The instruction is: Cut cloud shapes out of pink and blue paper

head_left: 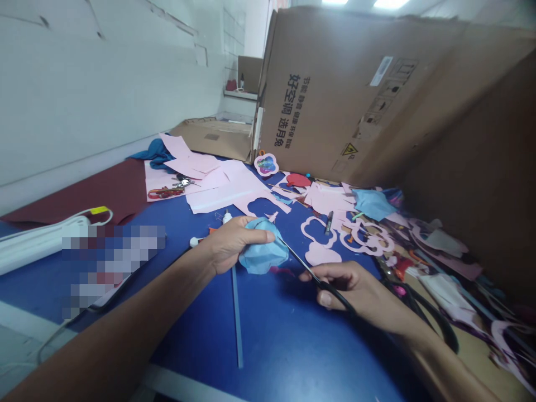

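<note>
In the head view my left hand pinches a light blue rounded piece that looks like paper or thin foam, thumb on top. My right hand grips black-handled scissors, whose blades reach the upper right edge of the blue piece. Part of the handles hides behind my right fingers. Beneath the blue piece a narrow blue-grey strip lies on the blue table. Just right of it are a pink scalloped outline and a pink cut-out shape.
A large cardboard box walls off the back and right. Pink sheets, keys and a decorated flower shape lie toward the back. A white power strip is at left. Scraps crowd the right side, with a light blue piece among them.
</note>
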A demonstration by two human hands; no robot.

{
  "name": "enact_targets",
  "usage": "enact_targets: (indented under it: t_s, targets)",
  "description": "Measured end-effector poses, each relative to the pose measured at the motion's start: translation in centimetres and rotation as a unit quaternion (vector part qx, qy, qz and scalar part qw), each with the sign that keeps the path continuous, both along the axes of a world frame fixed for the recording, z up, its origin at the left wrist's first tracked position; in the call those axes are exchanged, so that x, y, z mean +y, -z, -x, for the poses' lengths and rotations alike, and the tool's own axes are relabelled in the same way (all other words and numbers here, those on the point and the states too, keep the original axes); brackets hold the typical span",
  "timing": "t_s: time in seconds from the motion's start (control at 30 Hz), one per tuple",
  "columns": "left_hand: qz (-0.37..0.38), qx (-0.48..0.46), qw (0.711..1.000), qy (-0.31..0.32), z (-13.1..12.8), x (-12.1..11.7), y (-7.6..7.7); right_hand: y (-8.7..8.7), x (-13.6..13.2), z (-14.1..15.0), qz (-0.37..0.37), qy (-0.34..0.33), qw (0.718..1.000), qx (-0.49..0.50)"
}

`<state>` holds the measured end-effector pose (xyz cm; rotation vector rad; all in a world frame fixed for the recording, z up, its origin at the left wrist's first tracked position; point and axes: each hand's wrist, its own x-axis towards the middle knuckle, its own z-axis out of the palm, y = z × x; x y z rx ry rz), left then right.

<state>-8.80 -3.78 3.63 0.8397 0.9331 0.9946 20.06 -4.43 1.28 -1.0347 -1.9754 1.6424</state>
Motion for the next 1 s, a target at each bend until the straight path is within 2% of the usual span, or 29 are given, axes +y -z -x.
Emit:
enact_targets:
  t_s: [0.23, 0.5, 0.67, 1.0]
  targets:
    - [0.000, -0.011, 1.000, 0.007, -0.06, 0.01, -0.15, 0.06, 0.17, -0.06, -0.014, 0.000, 1.000, -0.005]
    - [-0.003, -0.012, 1.000, 0.012, -0.03, -0.03, -0.22, 0.04, 0.21, -0.16, 0.002, -0.010, 1.000, -0.004]
    - [-0.005, -0.006, 1.000, 0.014, 0.02, 0.03, -0.16, -0.16, 0.07, -0.20, -0.031, -0.003, 0.999, 0.006]
    - [-0.015, -0.018, 0.999, 0.024, 0.07, -0.09, -0.22, -0.18, 0.12, -0.34, -0.038, -0.006, 0.999, -0.008]
